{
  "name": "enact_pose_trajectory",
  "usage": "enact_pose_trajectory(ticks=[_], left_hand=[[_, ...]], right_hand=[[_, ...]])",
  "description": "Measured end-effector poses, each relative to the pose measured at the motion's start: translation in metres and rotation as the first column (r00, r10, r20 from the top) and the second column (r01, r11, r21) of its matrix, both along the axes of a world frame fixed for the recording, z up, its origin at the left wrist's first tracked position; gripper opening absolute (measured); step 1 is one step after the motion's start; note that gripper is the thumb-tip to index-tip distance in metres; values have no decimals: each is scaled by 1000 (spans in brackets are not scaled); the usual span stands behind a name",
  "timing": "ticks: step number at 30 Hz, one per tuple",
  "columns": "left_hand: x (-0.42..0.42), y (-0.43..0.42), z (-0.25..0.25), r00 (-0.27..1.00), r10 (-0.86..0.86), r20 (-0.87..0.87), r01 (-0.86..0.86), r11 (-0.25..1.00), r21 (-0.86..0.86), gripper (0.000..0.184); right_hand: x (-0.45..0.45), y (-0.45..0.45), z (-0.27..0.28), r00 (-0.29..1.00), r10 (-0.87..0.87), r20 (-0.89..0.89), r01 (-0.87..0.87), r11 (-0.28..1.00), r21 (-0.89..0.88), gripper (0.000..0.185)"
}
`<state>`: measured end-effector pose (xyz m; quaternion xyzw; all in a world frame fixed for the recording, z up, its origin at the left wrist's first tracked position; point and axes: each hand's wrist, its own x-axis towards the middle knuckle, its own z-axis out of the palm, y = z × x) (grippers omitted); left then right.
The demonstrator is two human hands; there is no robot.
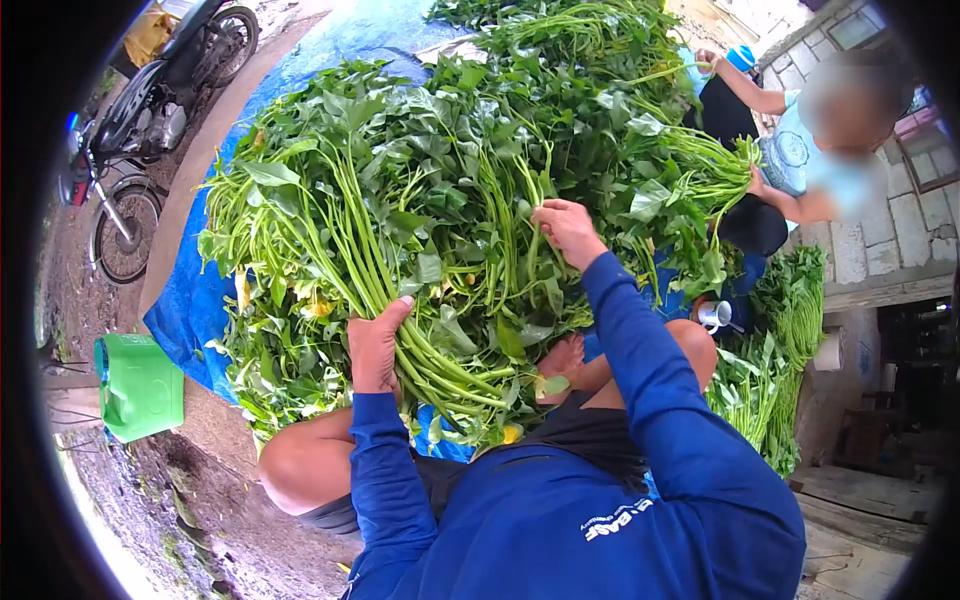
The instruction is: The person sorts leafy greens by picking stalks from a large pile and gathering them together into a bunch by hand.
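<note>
My left hand (376,345) is wrapped round a thick bunch of long leafy greens (362,255) that look like water spinach. The bunch's bare stem ends stick out below my hand toward my lap, while its leaves spread up and away to the left. To the right, the fingers of my right hand (570,234) pinch a green stem (530,187) at the pile. A broad heap of the same greens (430,150) lies all round both hands, with a few yellowed leaves (318,306) among it.
A blue tarp (190,320) lies under the heap. At the right, another person (790,150) holds a bunch of greens (705,155). More greens (790,340) lie near a white mug (713,315). A green plastic container (140,388) and a motorcycle (140,130) stand left.
</note>
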<state>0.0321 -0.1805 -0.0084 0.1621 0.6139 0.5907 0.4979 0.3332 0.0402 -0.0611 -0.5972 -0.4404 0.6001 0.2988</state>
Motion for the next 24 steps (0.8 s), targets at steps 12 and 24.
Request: enact_pose_trajectory(ticks=[12, 24], left_hand=[[-5, -5, 3, 990, -104, 90, 109, 992, -59, 32], [-3, -6, -15, 992, -65, 110, 63, 998, 25, 35]], right_hand=[[-5, -88, 116, 960, 22, -279, 34, 980, 196, 33], [-63, -105, 104, 999, 19, -42, 11, 784, 620, 52]])
